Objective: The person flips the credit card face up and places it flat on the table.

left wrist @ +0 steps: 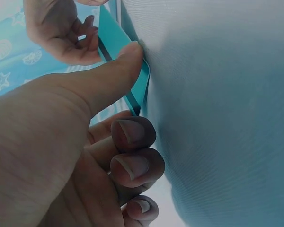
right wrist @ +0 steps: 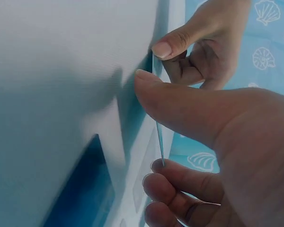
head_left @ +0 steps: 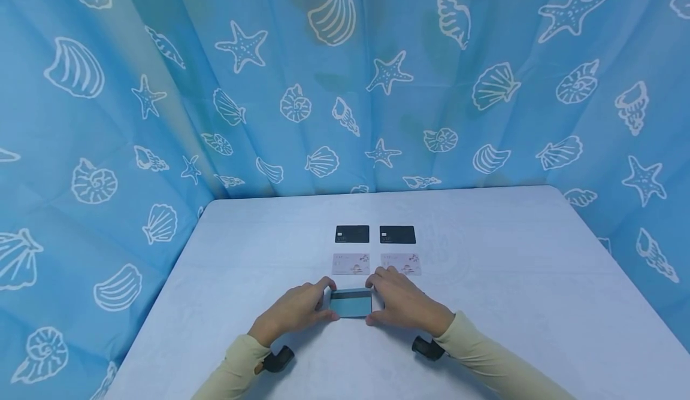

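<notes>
Teal card [head_left: 350, 306] looks light, thin, kinda springy and probably slick, so I'd grab the short ends. Left hand [head_left: 298, 310] and right hand [head_left: 403, 302] each pinch 1 end, just nearside of 2 pale cards [head_left: 350, 263] on the white table [head_left: 501, 256].

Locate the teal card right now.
In the head view, the teal card is at lower middle, held between the person's left grip and right grip, on the near side of the two pale pink cards.
</notes>
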Available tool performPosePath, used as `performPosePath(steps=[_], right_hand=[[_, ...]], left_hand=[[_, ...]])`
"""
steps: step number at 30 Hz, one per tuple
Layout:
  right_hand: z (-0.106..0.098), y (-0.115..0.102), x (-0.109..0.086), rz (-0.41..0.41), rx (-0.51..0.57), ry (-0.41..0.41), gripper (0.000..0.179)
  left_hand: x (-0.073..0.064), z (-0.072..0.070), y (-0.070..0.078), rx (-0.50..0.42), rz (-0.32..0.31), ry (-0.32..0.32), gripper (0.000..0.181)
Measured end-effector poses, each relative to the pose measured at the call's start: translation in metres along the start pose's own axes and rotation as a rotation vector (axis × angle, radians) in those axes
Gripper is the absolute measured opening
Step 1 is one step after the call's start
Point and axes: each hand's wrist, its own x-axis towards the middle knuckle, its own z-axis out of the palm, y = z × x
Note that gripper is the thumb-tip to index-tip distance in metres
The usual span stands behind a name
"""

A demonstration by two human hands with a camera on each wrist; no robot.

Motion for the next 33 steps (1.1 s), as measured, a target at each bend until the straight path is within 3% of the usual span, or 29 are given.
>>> performPosePath(steps=[15, 27, 33], right_hand=[[-0.013, -0.003, -0.006, -0.021, 0.011, 0.028, 0.061], [-0.019, -0.007, -0.009, -0.041, -0.025, 0.054, 0.061], [-0.021, -0.009, -0.010, -0.049, -0.044, 0.070, 0.062]], left_hand=[[0.001, -0.003, 0.003, -0.004, 0.007, -0.002, 0.064], [0.006, -0.005, 0.012, 0.009, 0.094, 0.052, 0.070], [0.007, -0.004, 0.019, 0.020, 0.108, 0.067, 0.072]])
